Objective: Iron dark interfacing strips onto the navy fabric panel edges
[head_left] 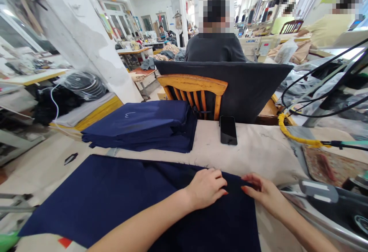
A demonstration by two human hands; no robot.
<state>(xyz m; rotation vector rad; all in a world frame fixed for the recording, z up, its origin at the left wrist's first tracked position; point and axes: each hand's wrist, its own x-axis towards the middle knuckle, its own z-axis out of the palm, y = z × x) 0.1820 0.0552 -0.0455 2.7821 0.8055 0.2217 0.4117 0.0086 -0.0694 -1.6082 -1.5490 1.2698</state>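
A navy blue fabric piece [123, 194] lies spread over the near part of the pale padded table, with soft creases near its far edge. My left hand [206, 188] rests on it near that edge, fingers curled down and closed against the cloth. At the far right corner of the same piece, my right hand [263, 191] touches the edge, thumb and fingers apart. Behind it sits a stack of folded navy fabric [143, 123], with a white chalk-like mark on top. Right of my right hand stands an iron [330, 202], partly cut off by the frame.
A black phone [228, 130] lies near the table's far edge. Beyond it are a wooden chair [192, 83] and a seated person in a dark top [215, 49]. Cables and a yellow-wrapped hose [299, 140] hang at the right above a stained rest plate [333, 166].
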